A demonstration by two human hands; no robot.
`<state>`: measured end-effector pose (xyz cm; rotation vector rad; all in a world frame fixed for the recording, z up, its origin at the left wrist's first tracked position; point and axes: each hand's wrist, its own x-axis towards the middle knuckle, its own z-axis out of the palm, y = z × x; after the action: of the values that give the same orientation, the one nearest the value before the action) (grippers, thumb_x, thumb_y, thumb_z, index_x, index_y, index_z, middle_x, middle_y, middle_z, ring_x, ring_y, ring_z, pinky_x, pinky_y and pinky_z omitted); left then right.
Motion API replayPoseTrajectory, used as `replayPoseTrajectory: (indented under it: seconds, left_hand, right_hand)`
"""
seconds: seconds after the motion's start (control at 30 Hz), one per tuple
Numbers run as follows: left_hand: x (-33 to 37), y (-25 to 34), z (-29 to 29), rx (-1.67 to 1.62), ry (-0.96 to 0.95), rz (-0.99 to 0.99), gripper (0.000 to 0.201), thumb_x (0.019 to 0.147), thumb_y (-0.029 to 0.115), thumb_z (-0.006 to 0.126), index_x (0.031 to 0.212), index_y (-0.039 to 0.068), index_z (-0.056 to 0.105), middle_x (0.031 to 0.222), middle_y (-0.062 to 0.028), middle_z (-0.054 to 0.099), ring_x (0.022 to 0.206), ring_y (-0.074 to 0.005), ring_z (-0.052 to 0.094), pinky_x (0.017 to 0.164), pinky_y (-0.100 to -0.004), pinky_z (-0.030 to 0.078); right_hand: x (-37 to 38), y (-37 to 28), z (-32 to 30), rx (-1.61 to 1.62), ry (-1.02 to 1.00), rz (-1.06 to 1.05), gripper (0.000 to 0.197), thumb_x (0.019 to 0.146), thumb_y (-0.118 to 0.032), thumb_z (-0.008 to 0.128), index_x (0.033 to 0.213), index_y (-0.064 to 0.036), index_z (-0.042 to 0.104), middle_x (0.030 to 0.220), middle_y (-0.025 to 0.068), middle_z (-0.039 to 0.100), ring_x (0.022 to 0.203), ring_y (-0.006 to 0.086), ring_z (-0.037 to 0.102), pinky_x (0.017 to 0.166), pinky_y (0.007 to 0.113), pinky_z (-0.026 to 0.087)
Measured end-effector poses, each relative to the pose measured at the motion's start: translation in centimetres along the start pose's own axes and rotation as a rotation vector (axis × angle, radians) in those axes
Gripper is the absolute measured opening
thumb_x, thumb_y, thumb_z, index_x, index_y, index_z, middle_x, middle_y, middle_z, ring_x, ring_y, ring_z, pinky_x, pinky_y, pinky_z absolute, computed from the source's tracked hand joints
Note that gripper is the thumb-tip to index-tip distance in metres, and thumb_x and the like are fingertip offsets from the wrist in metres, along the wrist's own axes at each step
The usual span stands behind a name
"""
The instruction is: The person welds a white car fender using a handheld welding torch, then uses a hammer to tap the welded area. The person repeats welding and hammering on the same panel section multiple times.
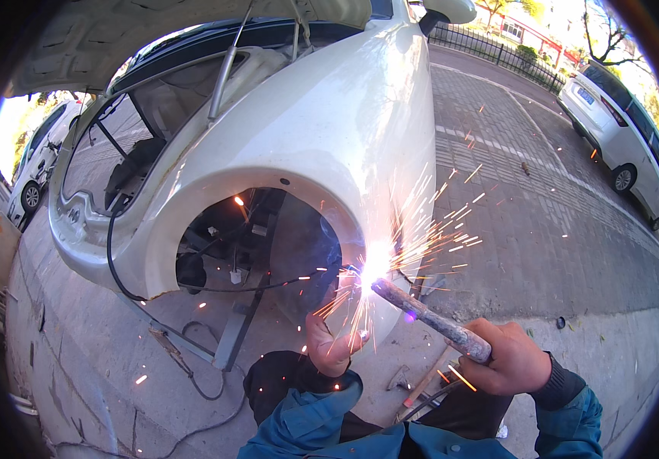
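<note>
White fender (283, 149) throws sparks (378, 260); right hand (512, 356) clenches worn rod (437, 320); left hand (329, 346) half-curls, its hold unclear.

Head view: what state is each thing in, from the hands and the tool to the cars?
Rod-shaped tool, slanted, far end at the bright glow
Right hand, closed around the tool
Left hand, just below the glow, grip unclear
Sparks, flying outward
Hood, raised
Hood strut, extended
Wheel arch, without a wheel
Black cable, hanging in a curve
White car at right, tailgate shut
</note>
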<state>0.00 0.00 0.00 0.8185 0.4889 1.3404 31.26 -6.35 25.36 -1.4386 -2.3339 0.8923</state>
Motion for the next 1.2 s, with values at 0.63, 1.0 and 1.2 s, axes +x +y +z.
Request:
replayPoseTrajectory:
  seconds: [0.63,1.0,1.2]
  left_hand:
    - [1.4,7.8,9.3,0.162,0.025,0.144,0.097,0.072,0.015,0.069,0.163,-0.008,0.046,0.146,-0.0134,0.066,0.125,-0.0191,0.065,0.112,-0.0310,0.046]
    - [1.5,7.7,9.2,0.192,0.051,0.119,0.098,0.071,0.016,0.069,0.163,-0.010,0.046,0.146,-0.0133,0.065,0.127,-0.0200,0.064,0.113,-0.0309,0.045]
    - [1.4,7.6,8.9,0.198,0.021,0.120,0.097,0.072,0.016,0.071,0.161,-0.011,0.047,0.146,-0.0141,0.066,0.126,-0.0201,0.065,0.113,-0.0309,0.046]
  right_hand:
    - [0.5,-1.3,-0.6,0.050,-0.036,0.081,0.043,0.093,-0.018,0.076,0.131,-0.0010,0.064,0.090,0.0197,0.076,0.076,0.0366,0.077,0.073,0.045,0.063]
    - [0.5,-1.2,-0.7,0.021,-0.049,0.083,0.042,0.093,-0.020,0.077,0.128,-0.0005,0.064,0.090,0.0200,0.076,0.075,0.0365,0.077,0.073,0.045,0.063]
    - [0.5,-1.4,-0.3,0.065,0.016,0.105,0.033,0.088,-0.012,0.079,0.118,-0.0029,0.069,0.083,0.0168,0.073,0.073,0.0378,0.075,0.068,0.044,0.059]
